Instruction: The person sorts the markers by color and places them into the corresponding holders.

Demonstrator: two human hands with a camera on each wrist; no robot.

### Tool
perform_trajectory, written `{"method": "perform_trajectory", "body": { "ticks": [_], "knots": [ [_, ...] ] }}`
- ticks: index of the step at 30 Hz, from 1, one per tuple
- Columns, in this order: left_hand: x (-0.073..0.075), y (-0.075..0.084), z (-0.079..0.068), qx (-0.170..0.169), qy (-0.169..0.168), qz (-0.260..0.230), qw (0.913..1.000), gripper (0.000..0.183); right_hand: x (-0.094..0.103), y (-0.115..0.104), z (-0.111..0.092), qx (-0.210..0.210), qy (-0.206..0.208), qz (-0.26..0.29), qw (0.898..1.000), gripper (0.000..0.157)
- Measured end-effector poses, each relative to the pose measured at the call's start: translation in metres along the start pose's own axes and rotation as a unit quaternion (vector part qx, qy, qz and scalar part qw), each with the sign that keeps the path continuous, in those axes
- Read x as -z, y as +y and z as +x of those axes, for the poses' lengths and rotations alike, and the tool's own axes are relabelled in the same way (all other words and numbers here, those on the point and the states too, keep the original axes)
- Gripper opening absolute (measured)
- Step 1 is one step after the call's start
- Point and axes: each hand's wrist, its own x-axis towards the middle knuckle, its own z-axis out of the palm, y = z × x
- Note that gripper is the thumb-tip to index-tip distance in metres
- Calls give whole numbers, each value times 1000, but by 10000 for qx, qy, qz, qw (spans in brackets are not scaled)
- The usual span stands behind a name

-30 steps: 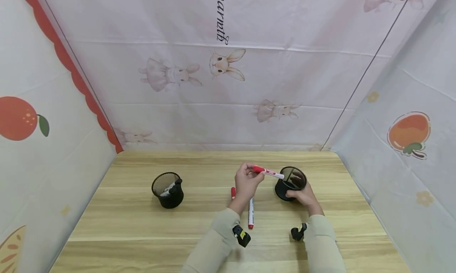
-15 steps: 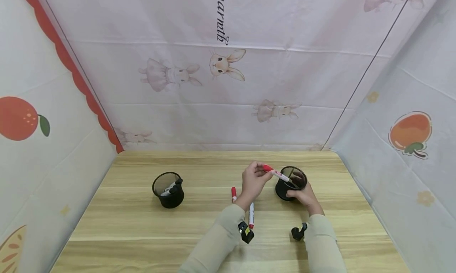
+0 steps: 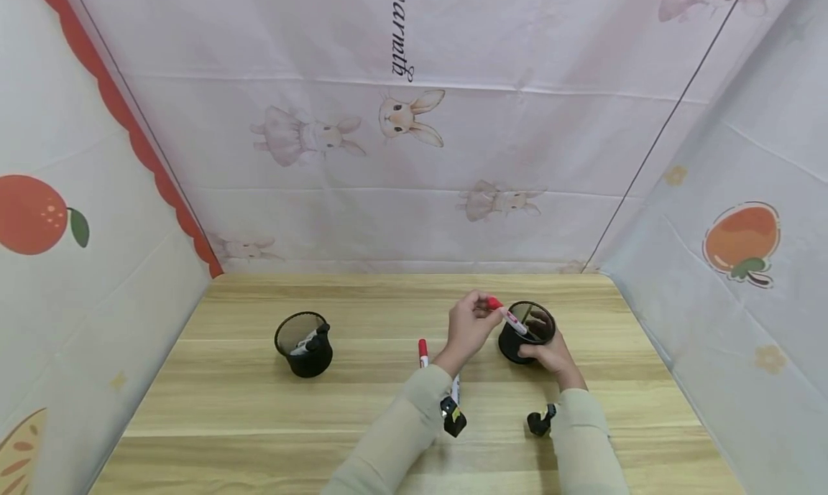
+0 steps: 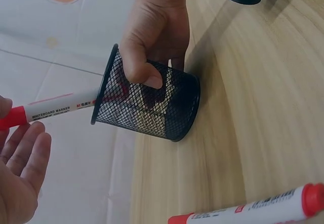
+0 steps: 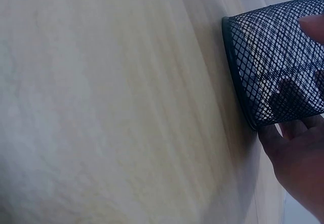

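Note:
My left hand (image 3: 471, 328) pinches a whiteboard marker (image 4: 58, 105) by its red cap. The marker's white end dips past the rim into a black mesh pen holder (image 4: 152, 100) on the right of the table. Around that pen holder my right hand (image 3: 550, 351) is curled, thumb on the near side and fingers behind, as the right wrist view also shows. Beneath my left forearm lies another red-capped marker (image 3: 423, 353), and beside it a further marker (image 3: 456, 389), both partly covered by the arm.
A second black mesh pen holder (image 3: 310, 358) stands on the left of the wooden table (image 3: 259, 416), with black and white things inside it. Printed cloth walls (image 3: 362, 229) close off the back and both sides.
My left hand has moved right, bringing the marker from beside the pen holder to inside its rim and tilting it more steeply. The right hand keeps its grip in place.

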Motion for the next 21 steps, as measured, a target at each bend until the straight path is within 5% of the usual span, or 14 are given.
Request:
{"method": "perform_trajectory", "body": {
  "ticks": [10,21],
  "knots": [
    [-7,-6,-3,-5,-108,205,9997,15,-1,-5,-4,-27,-46,-81,10000,85],
    [-9,-5,-6,417,-344,470,9974,17,0,-6,-5,-107,-43,0,9999,85]
  ]
}}
